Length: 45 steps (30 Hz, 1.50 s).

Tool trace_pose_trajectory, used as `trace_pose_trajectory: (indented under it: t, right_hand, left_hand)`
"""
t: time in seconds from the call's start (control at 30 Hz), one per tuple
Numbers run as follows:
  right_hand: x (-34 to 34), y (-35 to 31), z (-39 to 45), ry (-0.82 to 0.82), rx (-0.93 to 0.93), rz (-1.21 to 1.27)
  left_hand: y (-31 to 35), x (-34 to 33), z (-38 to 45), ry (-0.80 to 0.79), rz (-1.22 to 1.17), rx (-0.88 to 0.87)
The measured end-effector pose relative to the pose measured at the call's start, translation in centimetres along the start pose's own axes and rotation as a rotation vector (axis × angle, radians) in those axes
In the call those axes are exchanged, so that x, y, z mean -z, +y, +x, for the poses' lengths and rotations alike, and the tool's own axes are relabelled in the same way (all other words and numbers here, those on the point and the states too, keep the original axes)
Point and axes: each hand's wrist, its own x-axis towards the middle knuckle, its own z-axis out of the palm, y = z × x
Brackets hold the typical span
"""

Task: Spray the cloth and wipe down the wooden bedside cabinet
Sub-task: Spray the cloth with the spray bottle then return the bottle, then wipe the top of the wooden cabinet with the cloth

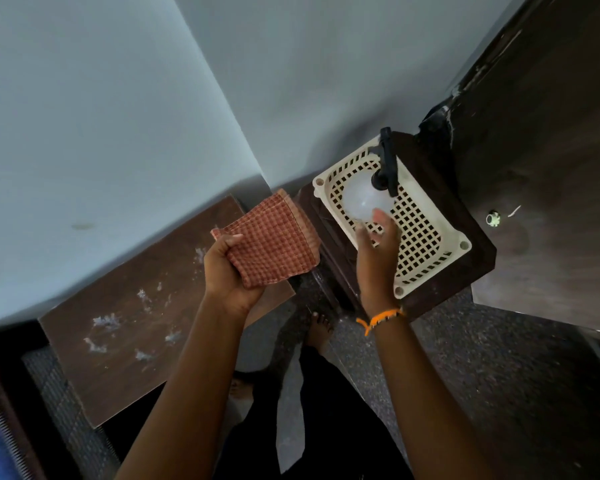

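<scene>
My left hand (226, 271) is shut on a red checked cloth (274, 244), held up over the gap between two pieces of furniture. A clear spray bottle (364, 199) with a black trigger head (387, 164) lies in a cream plastic basket (426, 197). My right hand (378, 258), with an orange thread at the wrist, reaches into the basket. Its fingers are apart and its fingertips are at the bottle's near side, not closed around it. The brown wooden cabinet top (118, 306), at the left below the cloth, carries several white smudges.
The basket rests on a small dark wooden stand (475, 268) in the corner of pale walls. A large dark wooden panel (551, 168) with a small white knob (492, 219) fills the right. My bare foot (321, 327) stands on the speckled floor (465, 358).
</scene>
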Motion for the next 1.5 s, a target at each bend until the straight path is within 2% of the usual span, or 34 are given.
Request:
trace_pose_trajectory:
  t: [0.13,0.23,0.33,0.47,0.6,0.67,0.73,0.83,0.9,1.0,1.07,1.2,1.4,1.5]
  right_hand:
    - [-2.7,0.3,-6.3,-0.566,-0.163,0.126]
    - [-4.4,-0.2,-8.5,-0.818,-0.326,0.2]
    - [-6.3,0.2,-10.3,-0.893,-0.422,0.124]
    - [-11.2,2.7,-14.4,-0.882,-0.564,0.132]
    - [-16.3,5.8,-19.7,-0.86,-0.571,-0.015]
    - [-20.1,7.8,-23.3,-0.922,-0.499,-0.122]
    - [-23.3,9.8,-25.6,-0.933,-0.325,-0.293]
    - [-29.9,13.6,-28.6,-0.84,0.05,-0.551]
    - [-33.6,15.2,-30.0,-0.779,0.345,-0.635]
    - [-37.8,17.2,-32.0,-0.758,0.755,-0.753]
    - [-39.4,19.0,-33.3,-0.804,0.908,-0.726]
    - [-40.0,25.0,-34.8,-1.017,0.913,-0.845]
    - [-41.3,28.1,-35.1,-0.867,0.969,-0.84]
    - [-43.6,28.9,-34.6,-0.848,0.992,-1.035]
  left_hand:
    - [0.4,3.0,-2.0,0.001,-0.002,0.038]
    - [1.0,6.4,-3.9,0.005,-0.016,0.094]
    - [1.5,10.9,-5.7,0.044,-0.035,0.114]
    - [2.3,19.2,-7.8,0.128,-0.032,0.175]
    - [2.2,27.7,-9.5,0.302,0.115,0.252]
    - [2.1,33.1,-10.3,0.384,0.218,0.232]
    - [1.9,37.3,-11.1,0.481,0.389,0.196]
    - [1.2,45.0,-12.0,0.578,0.538,0.133]
    - [0.4,48.9,-12.4,0.606,0.627,0.1]
    - [-0.1,53.8,-12.9,0.657,0.721,0.069]
    - [-0.2,56.1,-12.8,0.689,0.741,0.037]
    - [0.0,58.9,-11.9,0.715,0.79,-0.023]
    - [0.0,61.4,-9.8,0.793,0.869,-0.128]
    - [0.1,62.1,-9.1,0.776,0.853,-0.168]
